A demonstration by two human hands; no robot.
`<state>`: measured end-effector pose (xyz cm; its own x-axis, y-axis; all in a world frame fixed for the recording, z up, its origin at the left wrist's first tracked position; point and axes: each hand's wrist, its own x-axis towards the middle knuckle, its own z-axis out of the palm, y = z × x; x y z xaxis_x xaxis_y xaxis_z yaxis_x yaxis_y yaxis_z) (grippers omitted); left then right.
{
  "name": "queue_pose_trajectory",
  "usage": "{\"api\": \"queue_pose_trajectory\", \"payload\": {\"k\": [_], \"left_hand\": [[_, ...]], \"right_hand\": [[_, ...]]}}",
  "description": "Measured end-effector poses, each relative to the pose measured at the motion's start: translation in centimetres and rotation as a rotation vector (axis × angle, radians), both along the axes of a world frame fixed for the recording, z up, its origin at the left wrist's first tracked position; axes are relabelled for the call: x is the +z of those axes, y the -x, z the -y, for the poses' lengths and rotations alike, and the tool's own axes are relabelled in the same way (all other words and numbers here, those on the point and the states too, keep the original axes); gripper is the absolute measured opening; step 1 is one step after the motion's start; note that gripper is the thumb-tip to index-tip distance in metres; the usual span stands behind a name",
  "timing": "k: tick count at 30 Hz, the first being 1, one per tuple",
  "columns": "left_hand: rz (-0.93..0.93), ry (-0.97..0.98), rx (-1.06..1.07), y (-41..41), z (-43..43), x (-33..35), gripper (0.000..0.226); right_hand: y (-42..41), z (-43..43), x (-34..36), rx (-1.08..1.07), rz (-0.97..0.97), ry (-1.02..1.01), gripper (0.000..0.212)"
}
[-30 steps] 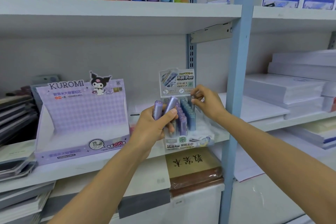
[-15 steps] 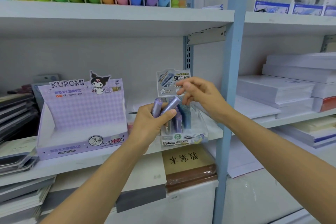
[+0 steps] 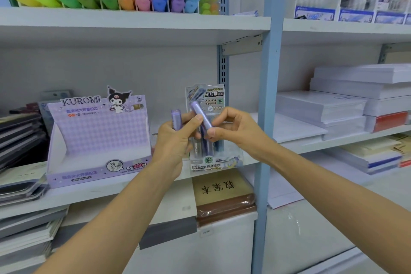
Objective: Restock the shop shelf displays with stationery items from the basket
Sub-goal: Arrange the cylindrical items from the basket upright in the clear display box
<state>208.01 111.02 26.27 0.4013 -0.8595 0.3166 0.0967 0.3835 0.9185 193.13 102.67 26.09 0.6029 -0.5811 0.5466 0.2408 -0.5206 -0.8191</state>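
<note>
Fingers (image 3: pixel 194 120) of your left hand (image 3: pixel 174 143) curl round two purple lead tubes (image 3: pixel 176 119), held before the shelf (image 3: pixel 124 187) front edge. Your right hand (image 3: pixel 236 132) pinches the tilted tube (image 3: pixel 200 113). One clear display (image 3: pixel 214 163) looks partly stocked and awaits these two. One Kuromi box (image 3: pixel 97 135) beside it looks empty.

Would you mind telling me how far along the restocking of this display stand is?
Partly stocked: the clear display stand already holds several tubes. In hand: the left hand grips two purple tubes, and the right hand pinches one of them. Left: neither is slotted in yet; the basket is out of view.
</note>
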Motion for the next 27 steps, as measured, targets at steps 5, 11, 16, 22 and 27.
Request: {"api": "queue_pose_trajectory", "payload": {"k": [5,11,16,22,27], "left_hand": [[0.225,0.018,-0.012,0.8,-0.1,0.0,0.017],[0.257,0.005,-0.022,1.0,-0.1,0.2,0.017],[0.057,-0.028,-0.137,0.5,0.0,0.5,0.016],[0.151,0.005,-0.185,-0.2,0.2,-0.3,0.021],[0.301,-0.013,-0.160,-1.1,0.8,-1.3,0.018]], "right_hand": [[0.3,-0.4,1.6,-0.165,0.008,0.172,0.019],[0.6,0.6,2.7,-0.248,-0.041,0.262,0.015],[1.2,4.3,2.7,-0.516,0.120,0.187,0.014],[0.1,7.7,0.3,-0.724,-0.104,0.212,0.018],[-1.4,8.9,-1.2,-0.742,-0.218,0.264,0.019]]}}
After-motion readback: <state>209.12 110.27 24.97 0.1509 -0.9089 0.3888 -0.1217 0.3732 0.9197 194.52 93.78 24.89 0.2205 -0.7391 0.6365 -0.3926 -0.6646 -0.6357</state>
